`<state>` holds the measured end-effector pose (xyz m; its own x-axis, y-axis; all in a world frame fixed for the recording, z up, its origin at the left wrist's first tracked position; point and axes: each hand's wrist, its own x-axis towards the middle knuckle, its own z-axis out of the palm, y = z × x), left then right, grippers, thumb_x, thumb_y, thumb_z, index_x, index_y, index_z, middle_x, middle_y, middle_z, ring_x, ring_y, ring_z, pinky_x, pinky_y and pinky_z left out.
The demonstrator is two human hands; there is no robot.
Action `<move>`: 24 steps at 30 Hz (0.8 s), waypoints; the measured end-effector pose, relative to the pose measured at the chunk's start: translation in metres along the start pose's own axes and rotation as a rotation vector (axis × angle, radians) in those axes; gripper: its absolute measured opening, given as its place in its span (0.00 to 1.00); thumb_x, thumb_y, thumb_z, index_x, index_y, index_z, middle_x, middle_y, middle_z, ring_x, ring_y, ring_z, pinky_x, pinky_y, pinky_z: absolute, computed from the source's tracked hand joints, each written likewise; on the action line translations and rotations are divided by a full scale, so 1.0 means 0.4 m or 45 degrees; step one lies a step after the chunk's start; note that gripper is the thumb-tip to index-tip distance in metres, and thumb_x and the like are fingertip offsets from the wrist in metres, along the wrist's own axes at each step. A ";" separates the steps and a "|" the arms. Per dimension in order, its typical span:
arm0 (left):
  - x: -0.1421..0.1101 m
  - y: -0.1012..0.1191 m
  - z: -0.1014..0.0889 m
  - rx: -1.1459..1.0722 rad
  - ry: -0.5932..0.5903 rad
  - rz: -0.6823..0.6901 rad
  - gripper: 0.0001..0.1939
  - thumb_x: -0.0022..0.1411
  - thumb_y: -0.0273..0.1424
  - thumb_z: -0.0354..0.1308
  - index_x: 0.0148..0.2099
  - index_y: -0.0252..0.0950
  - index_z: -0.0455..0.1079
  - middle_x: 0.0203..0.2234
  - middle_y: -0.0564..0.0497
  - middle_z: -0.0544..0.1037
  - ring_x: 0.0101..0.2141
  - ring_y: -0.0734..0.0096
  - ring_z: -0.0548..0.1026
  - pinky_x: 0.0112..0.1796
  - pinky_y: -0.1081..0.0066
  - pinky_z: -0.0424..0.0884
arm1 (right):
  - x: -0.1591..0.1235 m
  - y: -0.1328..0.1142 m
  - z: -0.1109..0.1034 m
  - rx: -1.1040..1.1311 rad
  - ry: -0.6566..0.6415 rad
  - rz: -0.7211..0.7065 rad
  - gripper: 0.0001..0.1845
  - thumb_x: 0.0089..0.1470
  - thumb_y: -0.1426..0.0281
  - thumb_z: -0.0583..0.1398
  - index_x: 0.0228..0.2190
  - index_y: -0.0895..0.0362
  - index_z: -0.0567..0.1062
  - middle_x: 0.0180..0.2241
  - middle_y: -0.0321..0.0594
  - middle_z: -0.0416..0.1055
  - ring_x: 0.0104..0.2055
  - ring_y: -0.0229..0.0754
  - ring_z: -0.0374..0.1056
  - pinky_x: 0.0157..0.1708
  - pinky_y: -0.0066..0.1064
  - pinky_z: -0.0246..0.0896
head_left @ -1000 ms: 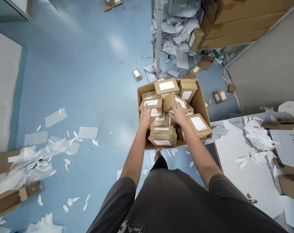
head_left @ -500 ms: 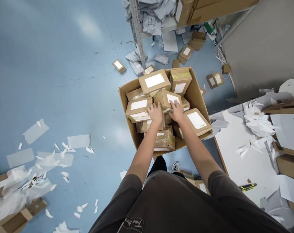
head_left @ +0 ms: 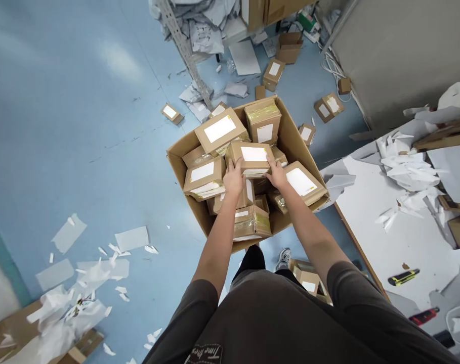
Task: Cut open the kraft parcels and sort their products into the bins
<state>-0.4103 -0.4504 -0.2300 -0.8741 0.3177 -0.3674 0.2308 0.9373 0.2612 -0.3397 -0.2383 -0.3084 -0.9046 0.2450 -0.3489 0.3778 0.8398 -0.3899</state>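
My left hand (head_left: 234, 177) and my right hand (head_left: 277, 174) grip a small cardboard box (head_left: 237, 152) with a white label from its two sides. It lies on top of other labelled boxes inside a large open carton (head_left: 192, 141). Behind it are a wide labelled box (head_left: 205, 132) and a taped box (head_left: 265, 114). Beside my left hand sits another labelled box (head_left: 194, 187); to the right of my right hand, a tilted box (head_left: 309, 194) leans near the carton's wall. Closest to my body is a taped box (head_left: 248, 222).
A worktable (head_left: 370, 217) on the right holds paper scraps, a yellow-black cutter (head_left: 403, 277) and a red cutter (head_left: 423, 316). Paper pieces (head_left: 68, 233) litter the blue floor at left. A metal rack post (head_left: 186, 48) and loose boxes (head_left: 274, 74) are beyond the carton.
The small cardboard box has turned to lie straighter. My right hand has shifted from its top to its right side, my left hand staying at the left. The whole view has swung slightly.
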 end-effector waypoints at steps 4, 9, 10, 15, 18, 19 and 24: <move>-0.028 0.024 0.005 -0.071 0.077 -0.091 0.45 0.68 0.41 0.65 0.79 0.48 0.48 0.75 0.36 0.54 0.64 0.43 0.72 0.59 0.54 0.74 | -0.050 -0.051 -0.062 -0.056 0.038 -0.008 0.48 0.64 0.65 0.65 0.77 0.46 0.48 0.59 0.54 0.61 0.54 0.59 0.70 0.57 0.49 0.67; -0.094 0.069 -0.050 -0.176 0.242 -0.043 0.43 0.67 0.41 0.66 0.78 0.47 0.53 0.73 0.36 0.59 0.66 0.43 0.70 0.60 0.53 0.73 | -0.161 -0.097 -0.179 -0.079 0.202 -0.006 0.46 0.66 0.66 0.62 0.77 0.48 0.49 0.58 0.55 0.61 0.56 0.61 0.68 0.55 0.48 0.69; -0.111 0.085 -0.070 -0.191 0.268 -0.026 0.43 0.67 0.41 0.67 0.78 0.48 0.54 0.73 0.37 0.58 0.66 0.43 0.70 0.59 0.53 0.74 | -0.186 -0.099 -0.207 -0.078 0.245 0.002 0.46 0.66 0.66 0.62 0.77 0.47 0.48 0.58 0.55 0.61 0.56 0.61 0.68 0.55 0.48 0.70; -0.209 0.217 -0.164 -0.190 0.411 0.175 0.40 0.66 0.39 0.67 0.76 0.49 0.57 0.79 0.43 0.42 0.66 0.44 0.69 0.58 0.55 0.76 | -0.314 -0.062 -0.350 -0.071 0.477 0.005 0.48 0.64 0.68 0.62 0.77 0.47 0.47 0.63 0.56 0.59 0.58 0.62 0.67 0.55 0.49 0.71; -0.277 0.325 -0.184 -0.169 0.472 0.309 0.39 0.67 0.39 0.67 0.76 0.47 0.59 0.79 0.45 0.38 0.68 0.43 0.67 0.58 0.54 0.76 | -0.405 0.004 -0.423 -0.057 0.648 0.000 0.48 0.62 0.72 0.62 0.76 0.46 0.50 0.69 0.55 0.53 0.63 0.62 0.65 0.57 0.49 0.70; -0.300 0.364 -0.182 -0.165 0.487 0.355 0.39 0.67 0.39 0.67 0.76 0.46 0.59 0.79 0.44 0.40 0.68 0.44 0.66 0.59 0.55 0.76 | -0.441 0.031 -0.443 -0.049 0.697 0.008 0.48 0.62 0.73 0.61 0.76 0.45 0.51 0.71 0.54 0.51 0.64 0.62 0.64 0.58 0.50 0.69; -0.441 0.579 -0.137 -0.092 0.493 0.565 0.39 0.67 0.38 0.66 0.76 0.45 0.59 0.77 0.43 0.50 0.69 0.47 0.66 0.60 0.56 0.74 | -0.667 0.200 -0.512 -0.011 0.856 0.125 0.48 0.60 0.75 0.61 0.76 0.45 0.52 0.75 0.48 0.48 0.66 0.60 0.63 0.63 0.51 0.65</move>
<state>-0.2259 -0.2972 -0.0559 -0.7960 0.5890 0.1396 0.5923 0.7103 0.3802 -0.1087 -0.1374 -0.0720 -0.7932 0.5660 0.2247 0.4655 0.8015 -0.3755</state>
